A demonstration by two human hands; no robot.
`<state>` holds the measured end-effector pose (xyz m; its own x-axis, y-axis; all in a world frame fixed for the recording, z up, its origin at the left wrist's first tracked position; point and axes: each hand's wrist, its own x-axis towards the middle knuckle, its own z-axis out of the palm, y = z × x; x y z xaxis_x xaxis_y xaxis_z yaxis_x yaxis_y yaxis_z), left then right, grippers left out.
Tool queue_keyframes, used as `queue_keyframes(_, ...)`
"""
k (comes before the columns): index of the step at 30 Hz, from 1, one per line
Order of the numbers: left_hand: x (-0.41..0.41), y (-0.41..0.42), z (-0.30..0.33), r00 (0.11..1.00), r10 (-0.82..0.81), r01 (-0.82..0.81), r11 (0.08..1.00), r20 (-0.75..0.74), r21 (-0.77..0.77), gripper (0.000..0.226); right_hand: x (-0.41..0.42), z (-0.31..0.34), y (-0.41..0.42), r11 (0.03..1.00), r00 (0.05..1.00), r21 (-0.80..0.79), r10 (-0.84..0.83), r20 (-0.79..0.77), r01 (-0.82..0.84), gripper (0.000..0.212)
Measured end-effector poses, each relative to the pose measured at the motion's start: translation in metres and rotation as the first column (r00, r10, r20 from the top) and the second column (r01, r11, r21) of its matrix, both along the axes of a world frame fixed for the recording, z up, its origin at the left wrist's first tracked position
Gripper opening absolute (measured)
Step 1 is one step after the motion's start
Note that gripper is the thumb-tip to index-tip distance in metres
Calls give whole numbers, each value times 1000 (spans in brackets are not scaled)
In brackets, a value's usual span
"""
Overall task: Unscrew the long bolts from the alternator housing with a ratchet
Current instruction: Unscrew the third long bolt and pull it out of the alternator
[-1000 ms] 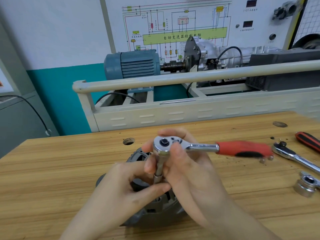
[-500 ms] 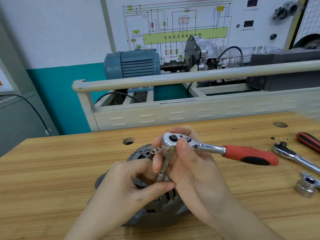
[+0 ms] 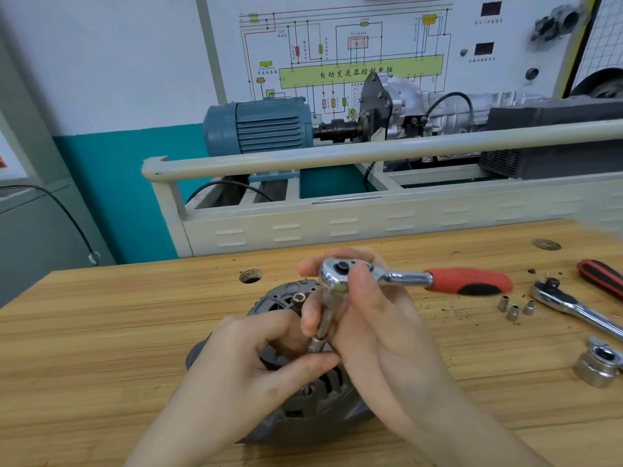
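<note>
A grey alternator lies on a wooden worktop, close in front of the person and largely covered by both hands. The work looks to be in its early or middle part: the ratchet is set on a fastener in the housing, but no loosened long bolt can be seen lying on the worktop, and how many bolts remain in the housing is hidden by the hands.

The right hand holds the chrome head of the ratchet from above, thumb and fingers curled round it, while the red and black handle sticks out to the right, free of any hand. A slim extension bar runs from the head down, tilted, to a small socket at the housing. The left hand pinches near that socket with thumb and fingertips, apparently steadying it. Whether the socket is fully seated on a bolt head cannot be told.

The alternator is dull dark grey, with cooling slots showing between the hands and a brass-coloured terminal post on its far side.

To the right lie three small loose sockets, a second ratchet and a large socket.
</note>
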<state>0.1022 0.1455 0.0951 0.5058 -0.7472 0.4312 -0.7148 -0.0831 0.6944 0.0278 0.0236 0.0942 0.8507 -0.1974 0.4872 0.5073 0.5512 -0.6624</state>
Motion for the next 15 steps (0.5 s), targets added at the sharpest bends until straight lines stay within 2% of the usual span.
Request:
queue_keyframes(11, -1, 3, 1, 998, -58, 57, 998, 15, 40, 29, -2, 0, 0, 1000, 1000, 1, 4, -6, -4, 32)
queue_keyframes(15, -2, 3, 0, 998, -13, 13, 1000, 61, 12, 28, -2, 1, 1, 999, 1000, -29, -26, -10, 25, 34)
